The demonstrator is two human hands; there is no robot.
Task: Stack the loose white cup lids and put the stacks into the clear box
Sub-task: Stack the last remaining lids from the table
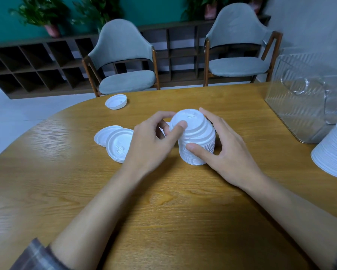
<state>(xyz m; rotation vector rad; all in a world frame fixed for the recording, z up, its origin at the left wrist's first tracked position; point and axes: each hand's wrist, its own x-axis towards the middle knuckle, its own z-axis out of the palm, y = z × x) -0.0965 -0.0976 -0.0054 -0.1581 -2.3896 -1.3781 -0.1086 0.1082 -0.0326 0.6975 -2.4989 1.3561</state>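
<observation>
Both in now: left hand [154, 145] and right hand [228, 151] grip the white lid stack [197, 137], upright on the table [163, 201] (top lid dome-up). Clear box [308, 98] sits far right, its contents unclear through the ribbed walls.

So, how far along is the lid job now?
Done: one finished stack stands outside the clear box. In hand: the left hand and right hand grip a second stack. Remaining: the loose lids beside it, the far lid, then boxing both stacks.
</observation>
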